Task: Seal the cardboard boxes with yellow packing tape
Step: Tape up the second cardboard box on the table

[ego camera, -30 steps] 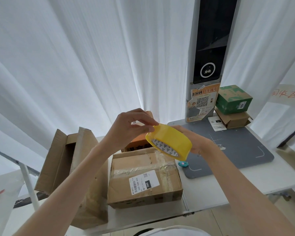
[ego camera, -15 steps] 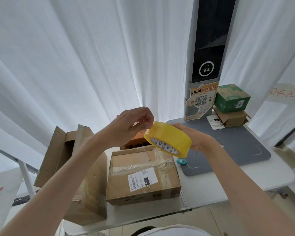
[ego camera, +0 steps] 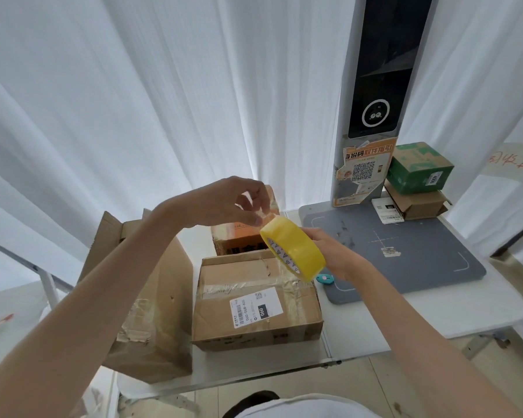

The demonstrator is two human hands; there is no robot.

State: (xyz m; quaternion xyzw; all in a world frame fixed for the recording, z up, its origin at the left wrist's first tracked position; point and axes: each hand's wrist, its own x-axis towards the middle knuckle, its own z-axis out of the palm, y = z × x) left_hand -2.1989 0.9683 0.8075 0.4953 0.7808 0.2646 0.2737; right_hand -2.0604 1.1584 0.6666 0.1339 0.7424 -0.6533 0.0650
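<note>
The right hand (ego camera: 329,254) grips the tape roll (ego camera: 293,251) above a box (ego camera: 254,309) (labelled); the left hand (ego camera: 227,203) pinches its end.

white curtains (ego camera: 133,116) backlit; white table (ego camera: 480,312); grey mat (ego camera: 420,251); tiled floor (ego camera: 375,375)

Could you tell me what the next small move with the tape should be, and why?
Probably draw the strip out: the left hand pinches the free end at the tape roll, which the right hand holds above the labelled box.
</note>
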